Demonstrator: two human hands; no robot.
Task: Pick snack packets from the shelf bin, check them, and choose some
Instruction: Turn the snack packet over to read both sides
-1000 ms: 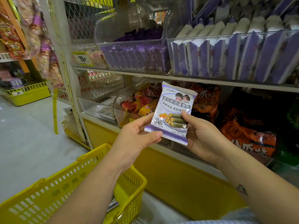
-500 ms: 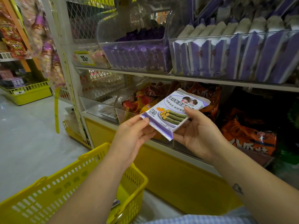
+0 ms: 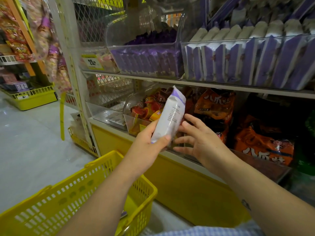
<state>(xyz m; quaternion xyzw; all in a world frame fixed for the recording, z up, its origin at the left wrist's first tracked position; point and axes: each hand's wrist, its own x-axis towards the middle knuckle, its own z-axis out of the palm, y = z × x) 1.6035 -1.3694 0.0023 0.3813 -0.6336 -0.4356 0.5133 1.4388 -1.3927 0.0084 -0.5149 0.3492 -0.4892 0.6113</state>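
Shelving (image 3: 204, 84) fills the view from 12 o'clock round to 4 o'clock, with a yellow base panel below it. On its upper shelf, at 1 o'clock, a wide clear bin (image 3: 265, 48) holds purple-and-white packets standing upright in a row. Just beside it, at 12 o'clock, a smaller clear bin (image 3: 146, 48) holds darker purple packets. A yellow shopping basket (image 3: 95, 183) sits at 7 o'clock, below the left forearm. Orange snack bags (image 3: 262, 147) lie on the lower shelf at 3 o'clock, with red and orange packets in a clear tub behind the hands.

Near the centre, the left hand (image 3: 148, 147) grasps the snack packet (image 3: 170, 120) by its lower end, thumb across the near face and fingers behind. The packet stands nearly upright, tilted a little toward 1 o'clock, with its pale printed back facing the camera and a purple seam at the top. The right hand (image 3: 199, 140) is released, its fingers spread, just beside the packet at its 4 o'clock; whether a fingertip touches it cannot be told. A yellow price tag (image 3: 92, 62) hangs at 10 o'clock.
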